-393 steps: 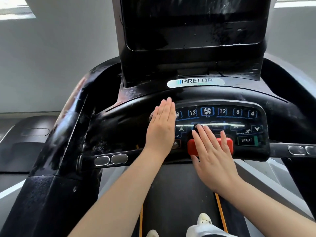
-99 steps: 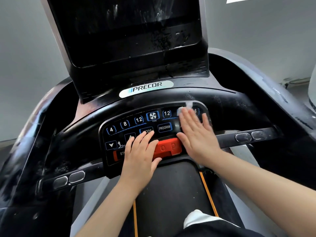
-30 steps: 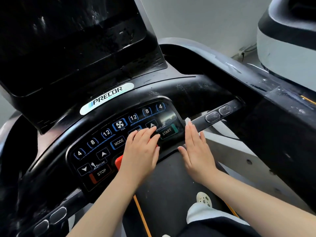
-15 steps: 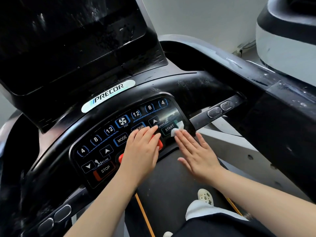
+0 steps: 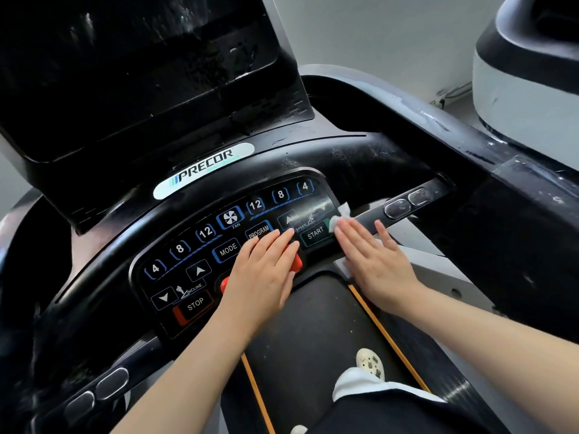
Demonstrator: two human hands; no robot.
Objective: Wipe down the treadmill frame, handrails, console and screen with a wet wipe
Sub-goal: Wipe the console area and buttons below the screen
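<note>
Right hand point(image 5: 374, 261), fingers flat and slightly spread, presses the crumpled white wet wipe point(image 5: 341, 214) at the glossy black keypad console point(image 5: 188, 270) edge, 3 o'clock. Left hand point(image 5: 266, 270), fingers together, rests on the red stop bar point(image 5: 296, 263). The dark screen point(image 5: 141, 67) at 12 o'clock looks streaked; judged unfinished.

Glossy black plastic console point(image 5: 360, 158), streaked and speckled; dark glossy screen point(image 5: 141, 57), smeared; smooth reflective keypad point(image 5: 238, 242); matt textured black belt point(image 5: 313, 324); thin white fibrous wet wipe point(image 5: 342, 214); shiny metallic grip sensors point(image 5: 407, 203).
</note>
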